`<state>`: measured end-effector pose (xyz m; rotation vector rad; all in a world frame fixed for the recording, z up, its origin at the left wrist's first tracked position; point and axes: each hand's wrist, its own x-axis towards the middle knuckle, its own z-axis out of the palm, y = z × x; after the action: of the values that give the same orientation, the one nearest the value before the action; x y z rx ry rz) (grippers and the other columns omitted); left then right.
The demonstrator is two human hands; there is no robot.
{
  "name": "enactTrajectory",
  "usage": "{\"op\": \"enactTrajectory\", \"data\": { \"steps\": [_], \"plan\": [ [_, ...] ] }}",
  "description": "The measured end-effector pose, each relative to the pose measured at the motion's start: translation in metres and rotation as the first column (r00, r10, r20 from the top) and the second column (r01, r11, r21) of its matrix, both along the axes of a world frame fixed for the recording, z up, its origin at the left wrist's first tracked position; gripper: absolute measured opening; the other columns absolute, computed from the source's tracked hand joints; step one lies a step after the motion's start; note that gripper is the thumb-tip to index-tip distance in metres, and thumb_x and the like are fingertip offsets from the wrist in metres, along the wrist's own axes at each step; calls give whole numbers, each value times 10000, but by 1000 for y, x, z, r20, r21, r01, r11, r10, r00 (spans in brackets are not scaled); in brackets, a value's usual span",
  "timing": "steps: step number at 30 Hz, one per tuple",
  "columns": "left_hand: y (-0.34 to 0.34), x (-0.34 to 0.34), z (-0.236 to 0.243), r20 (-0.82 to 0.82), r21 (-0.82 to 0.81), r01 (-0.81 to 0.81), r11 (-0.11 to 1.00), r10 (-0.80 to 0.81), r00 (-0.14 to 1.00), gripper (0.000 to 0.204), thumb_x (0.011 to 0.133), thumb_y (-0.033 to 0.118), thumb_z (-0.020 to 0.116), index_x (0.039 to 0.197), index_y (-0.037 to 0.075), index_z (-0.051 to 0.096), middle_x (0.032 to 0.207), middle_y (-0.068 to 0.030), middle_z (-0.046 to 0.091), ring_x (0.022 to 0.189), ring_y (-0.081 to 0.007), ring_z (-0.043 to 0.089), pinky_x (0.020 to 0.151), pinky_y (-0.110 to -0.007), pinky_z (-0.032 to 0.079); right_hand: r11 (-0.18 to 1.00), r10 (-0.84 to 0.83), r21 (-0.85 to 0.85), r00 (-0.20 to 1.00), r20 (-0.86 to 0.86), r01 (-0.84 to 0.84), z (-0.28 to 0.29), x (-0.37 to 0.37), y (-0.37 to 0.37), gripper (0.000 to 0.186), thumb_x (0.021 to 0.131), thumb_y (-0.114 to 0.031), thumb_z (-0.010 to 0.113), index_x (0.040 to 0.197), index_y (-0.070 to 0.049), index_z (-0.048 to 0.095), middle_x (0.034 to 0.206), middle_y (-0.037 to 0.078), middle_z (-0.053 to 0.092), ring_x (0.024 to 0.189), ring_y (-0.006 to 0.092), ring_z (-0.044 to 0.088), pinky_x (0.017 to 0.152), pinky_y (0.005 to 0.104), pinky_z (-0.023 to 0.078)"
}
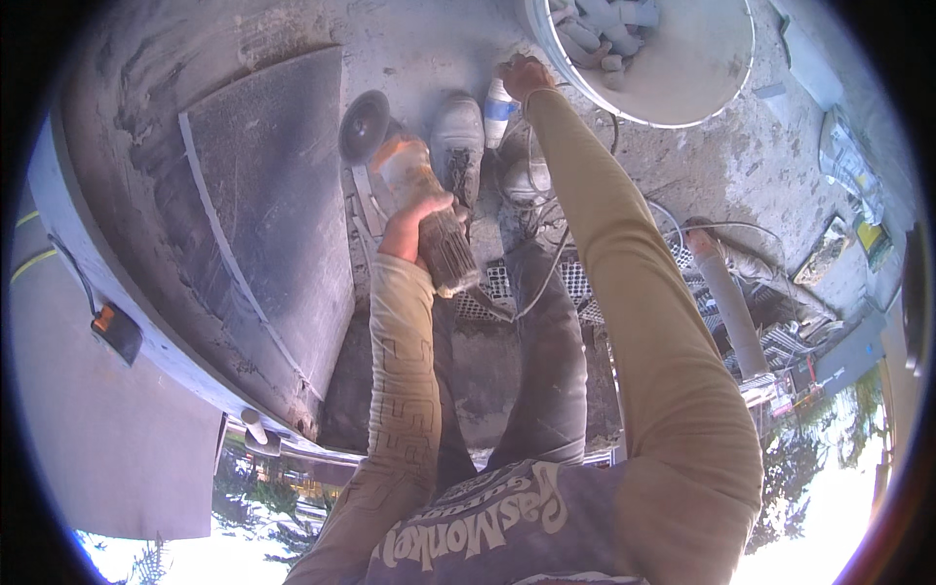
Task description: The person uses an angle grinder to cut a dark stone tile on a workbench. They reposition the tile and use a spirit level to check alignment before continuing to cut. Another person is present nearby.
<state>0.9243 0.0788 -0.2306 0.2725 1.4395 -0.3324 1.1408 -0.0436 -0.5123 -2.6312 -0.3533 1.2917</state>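
Observation:
My left hand is wrapped round the dusty body of an angle grinder, held in front of my legs. The grinder's round disc points away from me, to the left of my boot. Farther out, my right hand reaches to the near left side of a white bucket. Its fingers are curled, and what they hold, if anything, cannot be made out. A white bottle with a blue band stands just below that hand, between it and my boots.
Broken grey pieces lie inside the bucket. A large dark flat panel lies at the left, beside a curved wall edge. The grinder's cable loops around my legs over perforated crates. A grey tube-like piece sits at the right.

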Motion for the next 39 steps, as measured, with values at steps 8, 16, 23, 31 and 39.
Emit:
{"op": "enactTrajectory", "data": {
  "steps": [8, 16, 23, 31, 39],
  "plan": [
    [1, 10, 13, 58, 21, -69, 997, 68, 996, 356, 807, 130, 789, 1060, 7, 570, 866, -133, 652, 723, -253, 689, 649, -389, 606, 960, -174, 233, 983, 54, 157, 149, -26, -74, 437, 989, -416, 541, 1142, -47, 718, 1155, 302, 679, 1123, 484, 633, 990, 519, 494],
    [6, 20, 1, 104, 31, -70, 997, 67, 992, 321, 825, 126, 772, 1066, 30, 584, 834, -137, 677, 689, -267, 692, 638, -402, 602, 991, 84, -83, 962, -259, -109, 175, -83, -91, 598, 983, -543, 500, 1153, -12, 718, 1152, 317, 681, 1151, 490, 632, 984, 532, 487],
    [16, 21, -13, 72, -24, -43, 999, 44, 996, 277, 834, 134, 766, 1049, 42, 616, 847, -129, 690, 703, -255, 697, 656, -398, 597, 997, -48, 59, 991, -127, 55, 223, -116, -86, 532, 995, -477, 485, 1021, 1, 717, 1061, 309, 692, 1042, 509, 646, 932, 552, 495],
    [20, 14, -26, 103, 10, -11, 1000, 10, 995, 284, 824, 141, 776, 1040, 30, 630, 886, -104, 696, 736, -236, 705, 681, -382, 599, 971, -226, 64, 972, -65, 230, 235, -138, -86, 338, 970, -338, 558, 990, -43, 721, 989, 252, 713, 967, 460, 674, 851, 526, 529],
    [20, 4, -50, 33, 127, 117, 985, -122, 992, 294, 799, 142, 797, 1035, 4, 689, 870, -111, 715, 738, -260, 715, 680, -400, 589, 944, -245, 223, 969, -15, 242, 295, -113, -70, 383, 998, -353, 555, 1200, -65, 708, 1120, 252, 699, 1064, 437, 665, 910, 485, 532]
  ]
}}
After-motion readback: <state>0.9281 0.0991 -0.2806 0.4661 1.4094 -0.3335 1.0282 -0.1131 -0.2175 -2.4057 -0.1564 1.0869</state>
